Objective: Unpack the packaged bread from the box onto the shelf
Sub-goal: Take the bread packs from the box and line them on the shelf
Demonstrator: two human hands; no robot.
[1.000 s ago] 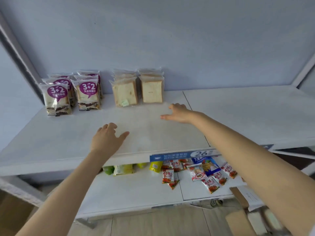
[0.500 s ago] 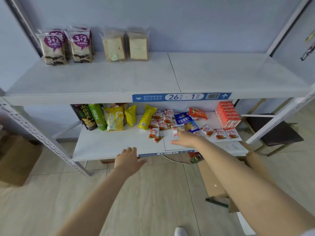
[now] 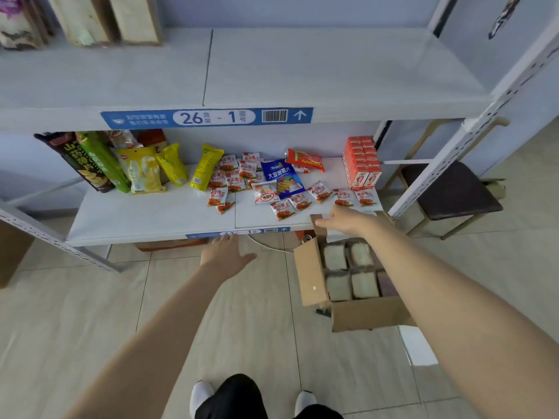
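An open cardboard box stands on the floor at the right, with several packaged bread slices lying inside it. My right hand hovers over the box's far flap, fingers spread and empty. Left of the box, my left hand hangs open above the floor tiles, just below the lower shelf's front edge. On the upper shelf, at the far left, stand packs of sliced bread and purple-labelled packs, cut off by the frame's top.
The lower shelf carries chip bags, yellow pouches, many small red snack packets and red cartons. A dark stool stands right of the rack's upright. Another cardboard box sits at the far left on the floor.
Both hands have left the upper shelf and dropped towards the floor. The view has tilted down, and the box of bread has come into sight under my right hand.
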